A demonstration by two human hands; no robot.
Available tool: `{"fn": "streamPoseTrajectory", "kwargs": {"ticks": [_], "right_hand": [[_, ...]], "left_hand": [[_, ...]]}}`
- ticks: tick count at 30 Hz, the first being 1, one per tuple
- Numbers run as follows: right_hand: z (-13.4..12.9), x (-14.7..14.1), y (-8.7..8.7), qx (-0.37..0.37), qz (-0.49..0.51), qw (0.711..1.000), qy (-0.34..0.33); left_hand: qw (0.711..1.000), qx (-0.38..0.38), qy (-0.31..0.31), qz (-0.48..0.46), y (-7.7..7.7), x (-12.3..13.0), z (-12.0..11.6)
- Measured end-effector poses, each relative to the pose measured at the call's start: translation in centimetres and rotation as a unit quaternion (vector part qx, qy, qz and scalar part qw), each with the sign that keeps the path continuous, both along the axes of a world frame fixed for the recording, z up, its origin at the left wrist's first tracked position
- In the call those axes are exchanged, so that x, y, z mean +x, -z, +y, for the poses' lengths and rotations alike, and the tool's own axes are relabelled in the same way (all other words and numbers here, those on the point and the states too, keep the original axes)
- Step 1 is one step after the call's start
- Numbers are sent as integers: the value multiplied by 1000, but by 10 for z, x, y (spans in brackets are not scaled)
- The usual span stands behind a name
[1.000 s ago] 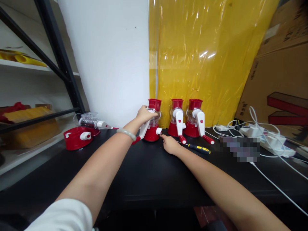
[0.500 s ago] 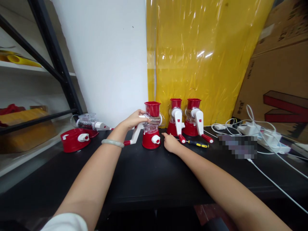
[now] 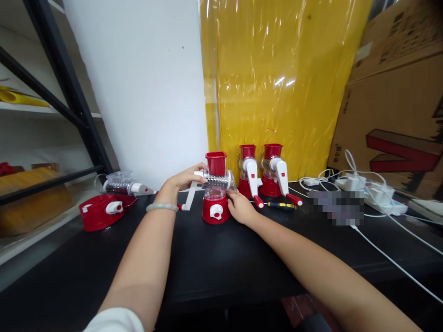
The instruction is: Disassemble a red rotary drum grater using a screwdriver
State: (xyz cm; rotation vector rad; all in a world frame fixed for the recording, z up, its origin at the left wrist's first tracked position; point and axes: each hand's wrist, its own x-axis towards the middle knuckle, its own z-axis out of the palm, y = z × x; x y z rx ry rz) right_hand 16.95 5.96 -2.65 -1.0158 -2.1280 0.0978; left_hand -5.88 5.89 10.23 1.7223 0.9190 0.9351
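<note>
A red and white rotary grater (image 3: 216,210) stands upright on the black table, its crank pointing left. My left hand (image 3: 188,177) is closed around the crank side of its drum housing. On the right side of the same grater, my right hand (image 3: 240,206) rests against the clear body and base, fingers slightly spread; its fingertips are partly hidden behind the grater. Two more graters, one (image 3: 248,173) nearer and another (image 3: 273,175) to its right, stand behind my right hand with cranks hanging down.
On the left lie a red base (image 3: 102,212) and a clear drum housing (image 3: 119,183) with a crank. A screwdriver (image 3: 282,206) lies right of centre. Farther right are a blurred-out device (image 3: 337,207), white cables and power strips (image 3: 386,203). A large carton (image 3: 391,110) leans behind.
My right hand has moved from the table beside the grater up against its right side. The grater has turned slightly, its base knob now facing forward. The view has shifted a little.
</note>
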Motion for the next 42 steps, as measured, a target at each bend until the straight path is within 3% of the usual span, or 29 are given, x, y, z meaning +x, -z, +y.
{"fn": "streamPoseTrajectory", "kwargs": {"ticks": [5,10,13,15,18,20,22,28,37,42], "right_hand": [[-2,1,1,15,5,1000,-4],[0,2,1,9,8,1000,-7],[1,2,1,4,10,1000,-7],[0,3,1,2,11,1000,-8],[-1,3,0,-1,11,1000,-10],[-2,3,0,-4,10,1000,-9],[-2,4,-1,-8,10,1000,-10],[0,5,0,-8,9,1000,-18],[1,5,2,-2,5,1000,-18],[2,5,3,-3,1,1000,-17]], "left_hand": [[1000,3,-11,23,-3,-1,-3],[989,91,-30,110,-24,-3,-16],[970,177,-124,108,-39,6,-26],[939,273,-192,87,-45,17,-32],[861,419,-269,103,-50,34,-40],[820,482,-272,147,-49,44,-43],[800,509,-246,203,-48,50,-45],[814,451,-228,285,-42,55,-42],[832,442,-237,237,-42,58,-42],[826,457,-261,203,-43,60,-45]]}}
